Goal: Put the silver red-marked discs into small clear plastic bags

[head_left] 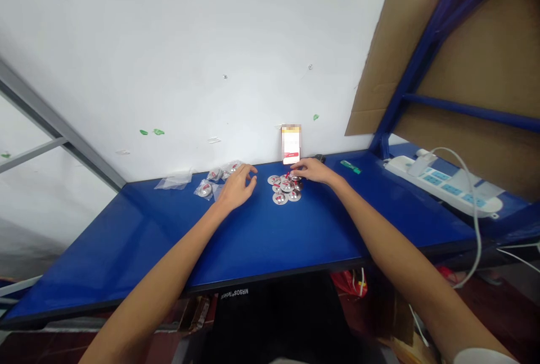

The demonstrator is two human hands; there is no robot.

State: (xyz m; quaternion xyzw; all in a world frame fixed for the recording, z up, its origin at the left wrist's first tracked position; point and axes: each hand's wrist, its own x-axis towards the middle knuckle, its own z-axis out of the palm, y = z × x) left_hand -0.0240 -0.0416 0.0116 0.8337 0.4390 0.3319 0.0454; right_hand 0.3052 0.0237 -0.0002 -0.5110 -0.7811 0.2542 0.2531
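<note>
Several round silver metal discs with domed middles and red marks lie in a loose, overlapping pile on the blue table. At the pile's upper right edge is my right hand, thumb and fingertips closed around the rim of one disc. Left of the pile my left hand hovers low over the table, fingers bent and thumb apart, with nothing visible in it. Beside and behind it are similar discs in clear plastic bags, partly covered by the hand. What these discs are for I cannot tell.
A lit phone leans upright against the white wall behind the pile. Empty clear bags lie at the back left. A small green object and a white power strip with a cable are on the right. The blue table ends near my body.
</note>
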